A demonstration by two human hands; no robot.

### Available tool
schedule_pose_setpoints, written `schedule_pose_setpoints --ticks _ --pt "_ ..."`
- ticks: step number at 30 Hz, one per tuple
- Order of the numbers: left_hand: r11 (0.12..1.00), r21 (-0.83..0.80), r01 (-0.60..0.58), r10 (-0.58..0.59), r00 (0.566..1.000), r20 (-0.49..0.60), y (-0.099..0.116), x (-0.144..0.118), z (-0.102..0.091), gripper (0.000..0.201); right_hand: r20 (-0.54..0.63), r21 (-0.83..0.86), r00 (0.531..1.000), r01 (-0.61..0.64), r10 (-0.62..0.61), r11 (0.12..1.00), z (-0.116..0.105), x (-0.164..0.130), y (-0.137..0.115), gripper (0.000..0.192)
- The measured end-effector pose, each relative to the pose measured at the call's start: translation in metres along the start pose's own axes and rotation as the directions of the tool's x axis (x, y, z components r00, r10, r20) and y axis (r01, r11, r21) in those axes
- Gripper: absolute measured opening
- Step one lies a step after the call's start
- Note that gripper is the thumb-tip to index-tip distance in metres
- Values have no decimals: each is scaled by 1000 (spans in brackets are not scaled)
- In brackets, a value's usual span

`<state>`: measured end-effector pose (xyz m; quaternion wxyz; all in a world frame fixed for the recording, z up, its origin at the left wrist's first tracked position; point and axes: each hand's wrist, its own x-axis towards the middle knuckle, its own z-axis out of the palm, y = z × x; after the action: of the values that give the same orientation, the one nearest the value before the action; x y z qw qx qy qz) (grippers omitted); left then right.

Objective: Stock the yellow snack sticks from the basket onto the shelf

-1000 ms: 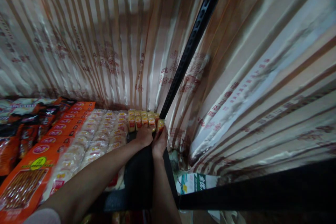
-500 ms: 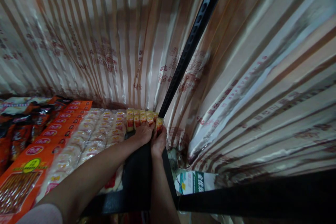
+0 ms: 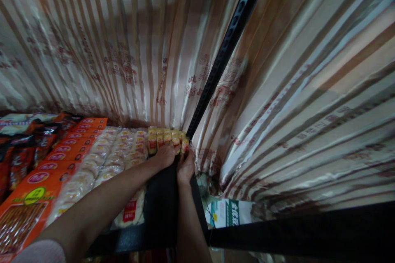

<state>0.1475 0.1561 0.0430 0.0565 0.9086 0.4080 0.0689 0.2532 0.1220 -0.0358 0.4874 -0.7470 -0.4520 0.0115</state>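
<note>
Yellow packets (image 3: 166, 139) at the back corner of a black shelf (image 3: 160, 209), both hands on them.

Left hand (image 3: 165, 156) rests fingers on the row of packets; right hand (image 3: 186, 167) pinches the end packet (image 3: 185, 144) beside the black post (image 3: 228, 47). Pale packs (image 3: 117, 156) and orange packs (image 3: 58, 158) lie to the left; striped sheeting (image 3: 123, 49) hangs behind.

Red Chinese print on the striped curtain (image 3: 129, 61), too blurred to read; white characters on the green box (image 3: 230, 213), likewise illegible; packet labels unreadable.
</note>
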Motion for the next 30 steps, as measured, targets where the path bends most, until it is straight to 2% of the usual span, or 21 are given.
schedule_pose_setpoints --ticks 5,10,16,22,30 --pt "1000 -6 -5 5 999 34 -1 -2 -6 52 -14 43 1000 26 -25 999 0 -1 0 33" --pt "999 -3 -44 44 999 4 -5 -4 -4 51 -47 44 998 46 -44 998 0 -1 -1 30" --pt "998 -8 -61 61 998 -14 -8 -3 1 51 -24 54 996 92 -90 994 -2 2 0 28" --pt "998 -3 -68 67 997 -21 -10 -1 4 52 -65 53 989 137 -133 989 -1 2 2 29" --pt "998 -17 -55 55 998 14 -11 0 4 57 -24 22 985 171 -171 985 4 -1 5 38"
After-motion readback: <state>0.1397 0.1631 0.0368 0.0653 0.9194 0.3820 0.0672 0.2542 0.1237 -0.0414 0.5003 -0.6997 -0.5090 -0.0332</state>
